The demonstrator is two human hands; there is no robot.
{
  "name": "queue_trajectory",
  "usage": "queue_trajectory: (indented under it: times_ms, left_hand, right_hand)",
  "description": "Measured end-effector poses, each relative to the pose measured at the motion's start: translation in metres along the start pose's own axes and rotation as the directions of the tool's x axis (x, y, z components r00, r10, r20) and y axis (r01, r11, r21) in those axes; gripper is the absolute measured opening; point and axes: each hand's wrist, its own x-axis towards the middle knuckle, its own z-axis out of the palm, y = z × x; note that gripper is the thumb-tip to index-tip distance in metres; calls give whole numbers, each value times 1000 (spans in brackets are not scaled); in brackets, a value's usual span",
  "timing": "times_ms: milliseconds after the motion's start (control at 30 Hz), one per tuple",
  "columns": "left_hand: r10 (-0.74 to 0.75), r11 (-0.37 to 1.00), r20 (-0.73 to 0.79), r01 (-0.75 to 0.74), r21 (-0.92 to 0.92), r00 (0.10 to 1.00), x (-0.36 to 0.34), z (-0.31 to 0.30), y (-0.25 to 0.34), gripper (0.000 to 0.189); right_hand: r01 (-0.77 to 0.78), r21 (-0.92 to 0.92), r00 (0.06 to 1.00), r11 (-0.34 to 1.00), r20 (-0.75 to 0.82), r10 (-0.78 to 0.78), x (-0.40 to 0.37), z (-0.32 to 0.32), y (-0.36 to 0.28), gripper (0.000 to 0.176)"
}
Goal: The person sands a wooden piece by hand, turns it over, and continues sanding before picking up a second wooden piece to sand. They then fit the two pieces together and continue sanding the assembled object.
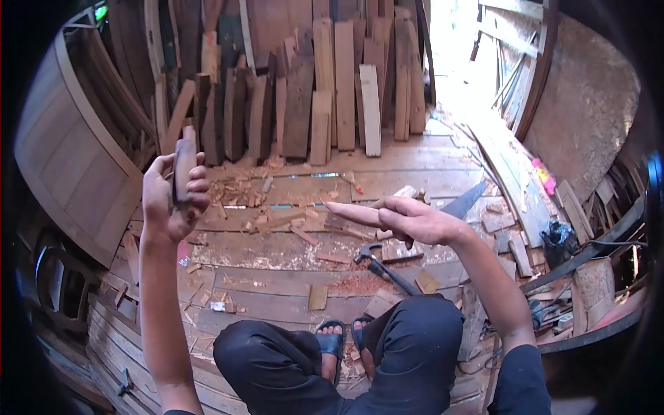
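Observation:
Raised at the left, my left hand (177, 194) is closed around a short wooden piece (185, 166), held upright with its narrow end above the fingers. My right hand (408, 218) is stretched out over the floor at centre right, palm side low, with long fingers pointing left and others partly bent beneath. Nothing clear shows in its grasp; a tiny pale tip at the fingertips is too small to name. Below it, a claw hammer (387, 275) lies on the plank floor among shavings. A saw blade (465, 200) lies just right of the right hand.
Wooden boards (344, 86) lean upright along the back. A panelled door (69, 149) stands at the left. Shavings and offcuts litter the plank floor (256, 242). Long planks (508, 173), a black plastic bag (559, 242) and a pink item (543, 176) are at the right.

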Motion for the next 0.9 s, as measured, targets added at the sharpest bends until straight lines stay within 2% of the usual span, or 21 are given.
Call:
queue_trajectory:
  times_ms: [67,100,133,167,267,300,333,400,433,467,533,600,633,700,767,800,900]
  left_hand:
    - [138,990,-68,-138,5,988,-18,42,0,38]
    - [174,985,79,-174,-10,981,-15,35,3,31]
    - [142,985,79,-133,-108,987,-23,49,5,31]
    - [149,978,148,-124,-167,978,-23,55,8,31]
    - [142,953,270,-58,-296,952,-29,71,5,35]
    - [131,945,298,-28,-327,945,-35,80,-1,38]
    - [205,946,249,-126,-298,947,-47,92,-13,36]
    - [218,924,160,-151,-350,963,-65,97,-50,39]
    - [243,943,117,-206,-261,963,-74,96,-77,42]
    - [263,956,77,-250,-152,962,-82,90,-110,45]
    - [22,998,-21,-23,-57,1000,-82,64,-170,52]
    - [-86,963,-84,61,-262,993,-66,37,-231,48]
    - [-104,964,-123,70,-258,987,-61,29,-249,47]
    - [-152,968,-204,103,-230,967,-58,9,-276,43]
    - [-222,948,-178,169,-271,959,-56,-14,-300,37]
    - [-242,936,-162,185,-300,957,-52,-24,-309,33]
    - [-289,905,-241,182,-384,927,-43,-46,-330,34]
  right_hand:
    - [156,-5,984,988,-91,-156,-14,6,-12,56]
    - [117,-21,989,993,-91,-119,-23,7,-24,56]
    - [74,-36,993,997,-91,-77,-33,9,-36,55]
    - [28,-53,995,998,-91,-33,-42,9,-46,55]
    - [87,-215,977,973,-172,-125,-69,12,-65,53]
    - [151,-259,959,954,-194,-204,-77,12,-66,51]
    - [134,-203,958,970,-225,-179,-87,16,-69,50]
    - [99,-117,957,988,-260,-127,-106,25,-78,49]
    - [145,-90,944,985,-287,-165,-117,37,-85,46]
    - [133,8,957,991,-260,-126,-122,45,-84,44]
    - [130,122,963,984,-251,-96,-126,66,-72,43]
    - [138,221,973,965,-212,-91,-107,83,-45,46]
    - [145,341,970,929,-234,-66,-99,98,-38,46]
    - [127,375,949,918,-314,-3,-72,122,-14,48]
    - [92,401,927,912,-369,69,-43,155,7,51]
    - [41,417,936,908,-334,111,-33,170,12,54]
    - [197,264,882,944,-468,-53,16,232,65,51]
